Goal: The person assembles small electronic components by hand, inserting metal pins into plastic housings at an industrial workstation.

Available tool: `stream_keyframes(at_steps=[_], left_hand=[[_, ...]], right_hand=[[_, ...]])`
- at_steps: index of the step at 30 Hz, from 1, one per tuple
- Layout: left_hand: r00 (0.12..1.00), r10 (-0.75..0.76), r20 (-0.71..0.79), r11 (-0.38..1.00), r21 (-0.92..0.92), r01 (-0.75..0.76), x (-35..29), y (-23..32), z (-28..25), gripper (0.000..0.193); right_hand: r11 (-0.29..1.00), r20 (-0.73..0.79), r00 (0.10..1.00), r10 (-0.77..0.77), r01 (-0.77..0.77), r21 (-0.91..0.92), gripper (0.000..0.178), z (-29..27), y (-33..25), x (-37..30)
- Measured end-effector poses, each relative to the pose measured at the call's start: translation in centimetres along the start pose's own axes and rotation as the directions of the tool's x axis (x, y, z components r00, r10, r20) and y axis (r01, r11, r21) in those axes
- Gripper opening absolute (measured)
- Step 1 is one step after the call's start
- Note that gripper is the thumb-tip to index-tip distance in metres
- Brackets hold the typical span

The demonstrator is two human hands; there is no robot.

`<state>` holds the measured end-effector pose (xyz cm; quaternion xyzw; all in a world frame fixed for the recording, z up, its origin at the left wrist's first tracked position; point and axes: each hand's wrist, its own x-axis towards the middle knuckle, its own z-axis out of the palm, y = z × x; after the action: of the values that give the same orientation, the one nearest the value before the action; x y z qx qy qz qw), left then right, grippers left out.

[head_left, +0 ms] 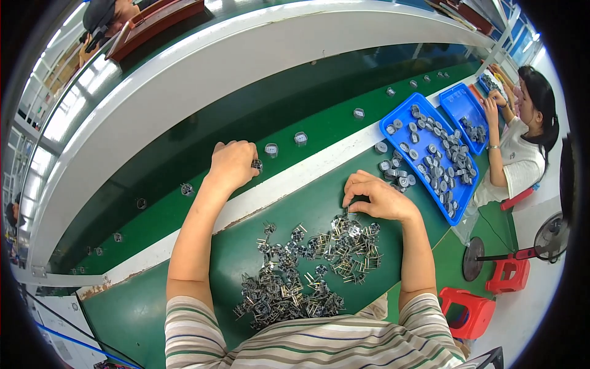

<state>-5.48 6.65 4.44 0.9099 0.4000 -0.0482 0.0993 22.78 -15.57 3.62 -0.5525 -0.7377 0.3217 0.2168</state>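
Observation:
My left hand [232,163] reaches over the green conveyor belt, fingers closed on a small dark metallic part [257,165]. Just beyond its fingertips, a clear-sided square piece [271,149] lies on the belt. My right hand [380,195] is above the green tabletop, thumb and forefinger pinched together at the upper edge of a heap of small electronic parts with metal pins [289,286]. What sits in that pinch looks like one pinned part [350,214], partly hidden by the fingers.
Round grey caps fill a blue tray [413,157] to the right; several loose caps [398,175] lie beside it. Another blue tray [455,98] stands nearer a co-worker [522,129]. A white rail [307,172] separates belt from table. Red stools [468,312] and a fan [549,237] stand at right.

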Motion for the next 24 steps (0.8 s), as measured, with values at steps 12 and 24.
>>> stream_keyframes(at_steps=[12,24], left_hand=[[0.891,0.192,-0.411,0.981,0.040,-0.192,0.5,1.1,3.0,0.038],[0.821,0.387,-0.419,0.762,-0.355,-0.541,-1.3,8.1,4.4,0.033]], right_hand=[[0.948,-0.426,0.895,0.131,-0.239,-0.211,0.022,2.1,-0.4,1.0],[0.988,-0.290,0.957,-0.023,-0.022,-0.151,0.016,1.4,0.1,0.8]])
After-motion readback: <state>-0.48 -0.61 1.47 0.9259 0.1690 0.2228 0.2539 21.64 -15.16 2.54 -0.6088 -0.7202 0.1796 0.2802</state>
